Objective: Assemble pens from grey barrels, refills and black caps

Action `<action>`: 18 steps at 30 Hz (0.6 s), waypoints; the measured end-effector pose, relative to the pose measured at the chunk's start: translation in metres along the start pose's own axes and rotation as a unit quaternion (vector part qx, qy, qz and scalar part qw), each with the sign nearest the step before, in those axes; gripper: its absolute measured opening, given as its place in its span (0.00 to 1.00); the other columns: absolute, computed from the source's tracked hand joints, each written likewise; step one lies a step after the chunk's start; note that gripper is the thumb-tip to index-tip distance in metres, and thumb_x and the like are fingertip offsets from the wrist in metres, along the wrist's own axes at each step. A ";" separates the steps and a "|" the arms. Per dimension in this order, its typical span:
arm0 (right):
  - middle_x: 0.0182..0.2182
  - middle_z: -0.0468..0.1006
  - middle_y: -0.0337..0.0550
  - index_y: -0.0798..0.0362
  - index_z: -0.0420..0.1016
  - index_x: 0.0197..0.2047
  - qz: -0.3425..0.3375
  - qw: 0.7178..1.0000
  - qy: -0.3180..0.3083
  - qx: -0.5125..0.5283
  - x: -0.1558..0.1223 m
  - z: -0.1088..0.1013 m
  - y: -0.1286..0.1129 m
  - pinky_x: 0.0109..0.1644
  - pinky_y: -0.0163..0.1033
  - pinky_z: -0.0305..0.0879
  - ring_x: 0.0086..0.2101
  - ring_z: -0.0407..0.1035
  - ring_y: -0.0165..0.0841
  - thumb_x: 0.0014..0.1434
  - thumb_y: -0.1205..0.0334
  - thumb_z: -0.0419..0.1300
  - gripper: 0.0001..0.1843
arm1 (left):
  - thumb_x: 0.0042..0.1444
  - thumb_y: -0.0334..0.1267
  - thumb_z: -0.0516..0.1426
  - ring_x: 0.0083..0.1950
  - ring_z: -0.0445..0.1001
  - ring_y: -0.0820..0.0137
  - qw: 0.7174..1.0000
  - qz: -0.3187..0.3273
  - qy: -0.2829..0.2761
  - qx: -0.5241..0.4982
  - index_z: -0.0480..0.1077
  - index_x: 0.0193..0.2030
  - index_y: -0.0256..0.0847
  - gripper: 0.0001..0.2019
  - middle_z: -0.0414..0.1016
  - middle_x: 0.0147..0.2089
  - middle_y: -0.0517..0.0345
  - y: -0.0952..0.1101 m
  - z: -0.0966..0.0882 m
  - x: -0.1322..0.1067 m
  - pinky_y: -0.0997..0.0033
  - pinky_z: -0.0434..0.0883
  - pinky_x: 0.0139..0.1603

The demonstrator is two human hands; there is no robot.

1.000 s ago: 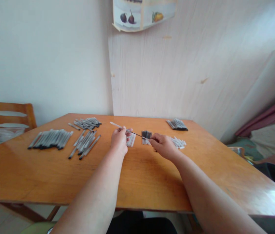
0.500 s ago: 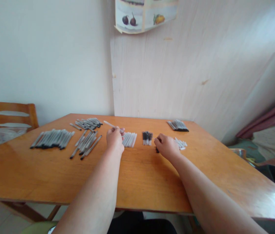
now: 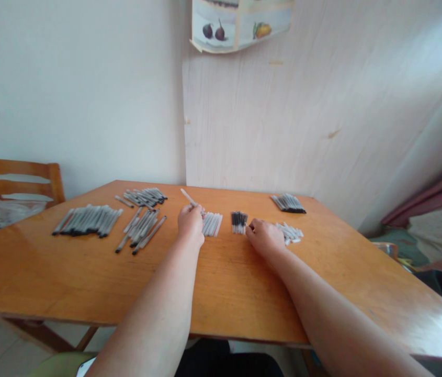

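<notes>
My left hand (image 3: 191,224) is closed around a translucent white pen barrel (image 3: 188,197), which points up and away to the left. Just right of that hand lies a row of white pen barrels (image 3: 213,224). A small bundle of ink refills (image 3: 239,222), dark at the far end and pale at the near end, lies between my hands. At the right side of this bundle rests my right hand (image 3: 265,235), its fingers pinched together; what they hold is hidden. Beside it on the right is a loose pile of short white pieces (image 3: 292,233).
Capped pens lie left in a wide row (image 3: 87,220), a loose heap (image 3: 141,230) and a far pile (image 3: 145,197). Another row of dark-ended pens (image 3: 289,202) is far right. The wooden table (image 3: 240,298) meets the wall; a chair (image 3: 20,178) stands left.
The barrel in my left hand has tilted more upright. My right hand has shifted slightly toward the refills and now covers the black pieces seen beneath it before. The view has turned slightly left.
</notes>
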State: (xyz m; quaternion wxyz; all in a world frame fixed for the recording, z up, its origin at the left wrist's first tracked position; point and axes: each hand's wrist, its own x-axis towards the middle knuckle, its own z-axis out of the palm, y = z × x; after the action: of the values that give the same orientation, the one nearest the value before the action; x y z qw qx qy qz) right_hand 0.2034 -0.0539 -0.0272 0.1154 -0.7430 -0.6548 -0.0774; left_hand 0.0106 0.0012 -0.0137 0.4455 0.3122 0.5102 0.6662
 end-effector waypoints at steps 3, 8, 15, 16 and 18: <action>0.37 0.79 0.49 0.49 0.75 0.41 -0.014 1.000 -0.006 0.012 0.001 0.001 0.001 0.34 0.37 0.59 0.37 0.73 0.39 0.62 0.47 0.46 0.21 | 0.43 0.34 0.57 0.25 0.69 0.74 1.000 0.013 0.003 0.007 0.70 0.32 0.39 0.07 0.72 0.27 0.57 0.001 0.000 -0.003 0.78 0.58 0.22; 0.37 0.80 0.48 0.48 0.76 0.41 -0.031 0.999 -0.009 0.024 0.001 0.001 0.002 0.34 0.36 0.59 0.38 0.73 0.39 0.61 0.46 0.47 0.21 | 0.42 0.31 0.56 0.25 0.68 0.73 0.999 0.039 0.002 0.035 0.71 0.30 0.39 0.07 0.69 0.24 0.59 0.001 0.000 -0.003 0.78 0.60 0.23; 0.38 0.80 0.47 0.47 0.76 0.44 -0.033 0.998 -0.003 0.048 0.000 -0.002 0.002 0.35 0.35 0.58 0.38 0.73 0.37 0.62 0.46 0.47 0.21 | 0.43 0.32 0.58 0.27 0.68 0.72 0.995 0.071 -0.005 0.064 0.72 0.32 0.39 0.07 0.69 0.24 0.60 -0.003 -0.002 0.003 0.78 0.60 0.25; 0.38 0.80 0.46 0.47 0.76 0.44 -0.030 0.998 0.000 0.053 0.000 -0.002 0.002 0.35 0.35 0.58 0.39 0.73 0.37 0.62 0.46 0.47 0.21 | 0.42 0.31 0.58 0.28 0.68 0.72 0.995 0.079 -0.003 0.064 0.72 0.34 0.39 0.09 0.70 0.26 0.60 -0.004 -0.002 0.005 0.77 0.61 0.26; 0.37 0.80 0.46 0.47 0.76 0.44 -0.028 0.998 0.004 0.061 0.000 -0.003 0.003 0.34 0.35 0.57 0.39 0.72 0.37 0.62 0.46 0.47 0.21 | 0.41 0.29 0.59 0.30 0.70 0.72 0.993 0.097 0.005 0.067 0.70 0.36 0.39 0.12 0.71 0.30 0.58 -0.008 -0.002 0.010 0.76 0.64 0.30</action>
State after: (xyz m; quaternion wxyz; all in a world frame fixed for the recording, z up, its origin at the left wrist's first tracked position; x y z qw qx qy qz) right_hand 0.2061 -0.0552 -0.0247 0.1607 -0.7155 -0.6784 -0.0437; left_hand 0.0067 0.0104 -0.0224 0.3543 0.3861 0.5236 0.6718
